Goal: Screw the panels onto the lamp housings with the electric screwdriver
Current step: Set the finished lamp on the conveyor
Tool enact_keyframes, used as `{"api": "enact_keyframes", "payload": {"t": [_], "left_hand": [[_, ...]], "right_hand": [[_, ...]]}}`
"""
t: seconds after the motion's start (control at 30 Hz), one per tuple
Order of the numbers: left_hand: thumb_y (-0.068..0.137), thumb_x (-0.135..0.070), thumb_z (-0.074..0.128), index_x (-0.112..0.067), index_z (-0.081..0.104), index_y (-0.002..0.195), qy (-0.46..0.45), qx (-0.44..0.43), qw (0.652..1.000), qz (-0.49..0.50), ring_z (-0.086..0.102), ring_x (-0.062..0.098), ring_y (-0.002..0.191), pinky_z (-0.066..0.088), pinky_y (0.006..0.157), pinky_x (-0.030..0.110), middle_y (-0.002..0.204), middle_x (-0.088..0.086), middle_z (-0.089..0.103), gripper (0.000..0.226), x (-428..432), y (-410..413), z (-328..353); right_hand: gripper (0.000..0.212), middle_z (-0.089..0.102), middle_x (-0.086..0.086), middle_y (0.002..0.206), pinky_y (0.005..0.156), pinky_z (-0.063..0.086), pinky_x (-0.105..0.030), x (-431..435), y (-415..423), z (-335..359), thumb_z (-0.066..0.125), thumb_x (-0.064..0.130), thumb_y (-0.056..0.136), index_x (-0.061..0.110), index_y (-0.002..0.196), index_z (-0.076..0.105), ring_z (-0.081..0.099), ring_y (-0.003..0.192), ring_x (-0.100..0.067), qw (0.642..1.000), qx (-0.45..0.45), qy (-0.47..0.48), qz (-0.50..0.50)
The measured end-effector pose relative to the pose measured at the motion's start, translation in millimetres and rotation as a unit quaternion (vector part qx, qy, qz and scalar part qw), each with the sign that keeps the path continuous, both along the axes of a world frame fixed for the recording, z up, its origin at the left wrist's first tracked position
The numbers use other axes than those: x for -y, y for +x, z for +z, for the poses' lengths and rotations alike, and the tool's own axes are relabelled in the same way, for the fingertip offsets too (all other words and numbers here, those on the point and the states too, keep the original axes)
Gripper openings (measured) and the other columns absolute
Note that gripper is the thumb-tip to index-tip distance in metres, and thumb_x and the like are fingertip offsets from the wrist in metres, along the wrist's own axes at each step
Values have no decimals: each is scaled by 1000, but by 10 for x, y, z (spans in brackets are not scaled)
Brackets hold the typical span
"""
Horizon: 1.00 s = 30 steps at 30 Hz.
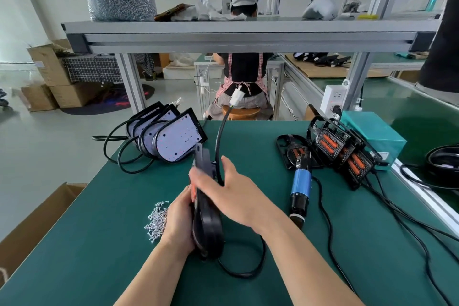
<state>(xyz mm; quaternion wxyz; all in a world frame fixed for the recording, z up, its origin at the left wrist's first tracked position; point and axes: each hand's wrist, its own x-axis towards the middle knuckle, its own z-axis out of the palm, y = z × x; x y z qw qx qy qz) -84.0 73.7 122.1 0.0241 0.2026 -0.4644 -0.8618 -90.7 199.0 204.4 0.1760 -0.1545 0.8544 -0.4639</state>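
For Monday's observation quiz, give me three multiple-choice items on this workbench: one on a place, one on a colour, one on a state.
1. The loose screws lie: A beside the left hand; B in a red tray; C inside a glass jar.
2. The body of the electric screwdriver is: A red; B blue; C yellow.
3. That screwdriver is: A hanging; B standing upright; C lying on the mat.
A, the pile sits by the hand gripping the lamp housing; B, its barrel is blue; C, it rests flat, unheld.
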Motion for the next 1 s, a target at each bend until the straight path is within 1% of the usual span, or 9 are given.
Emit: {"api": "enact_keyframes", "payload": {"t": [0.07, 0.17, 0.33, 0.43, 0.5, 0.63, 0.73, 0.83, 1.0], "left_hand": [[98, -28, 53, -6, 69, 121, 12, -8, 1000, -15, 67, 34, 109, 58, 84, 41, 121, 22, 68, 36, 27, -30, -11], [97, -26, 57, -2, 63, 123, 7, -20, 1000, 5, 68, 32, 95, 58, 78, 44, 112, 21, 66, 36, 56, -22, -51], [101, -43, 47, -5, 73, 115, 25, -11, 1000, 0, 72, 35, 98, 61, 78, 45, 120, 22, 69, 48, 40, -41, -78], [100, -56, 39, -7, 75, 112, 29, -32, 998, -35, 72, 38, 98, 60, 74, 47, 119, 25, 69, 61, 26, -56, -91], [100, -59, 36, -7, 73, 116, 4, -53, 997, -52, 70, 40, 104, 58, 81, 50, 120, 26, 68, 66, 8, -67, -124], [102, -53, 36, -11, 72, 121, -88, -98, 989, -70, 63, 29, 121, 42, 105, 47, 128, 16, 67, 59, -44, -76, -170], [105, -46, 34, -12, 75, 113, -178, -124, 973, -84, 68, 26, 113, 47, 98, 44, 119, 12, 72, 53, -112, -51, -187], [107, -33, 41, -20, 75, 94, -325, -99, 939, -61, 72, 22, 95, 53, 91, 41, 98, 4, 77, 38, -198, -47, -257], [93, -30, 65, -36, 67, 76, -559, -43, 827, -49, 60, -4, 80, 40, 71, 20, 87, -9, 65, 18, -427, -53, -210]], "right_hand": [[90, 66, 4, 125, 102, 47, -42, 2, -19, -8, 46, 84, 75, 28, 145, 39, 60, 116, -19, 999, -20, 30, 6], [46, 68, 4, 101, 89, 52, -39, -35, -49, -10, 51, 62, 82, 27, 112, 54, 62, 95, -16, 1000, -17, 23, -2], [37, 69, -5, 108, 95, 52, -42, -140, -85, -82, 62, 38, 74, 19, 106, 60, 64, 104, -24, 997, 37, -51, -53], [34, 69, -5, 113, 95, 50, -37, -249, -135, -160, 69, 24, 77, 23, 110, 59, 64, 109, -22, 987, 78, -113, -86], [34, 71, -1, 111, 92, 51, -32, -323, -165, -190, 70, 17, 82, 25, 114, 59, 65, 106, -18, 979, 77, -161, -103], [29, 73, 10, 102, 72, 46, -19, -533, -249, -163, 69, 14, 87, 31, 110, 61, 68, 90, -2, 956, 65, -250, -138], [27, 76, 12, 97, 74, 47, -21, -753, -309, -120, 69, 12, 88, 29, 109, 64, 70, 84, 1, 941, 49, -291, -163], [32, 78, 7, 100, 88, 54, -34, -1004, -310, -86, 72, 15, 82, 24, 112, 68, 74, 94, -11, 922, 34, -334, -195], [24, 78, 5, 96, 69, 54, -22, -1559, -291, -61, 71, 15, 79, 24, 102, 74, 74, 85, -9, 895, -17, -361, -260]]}}
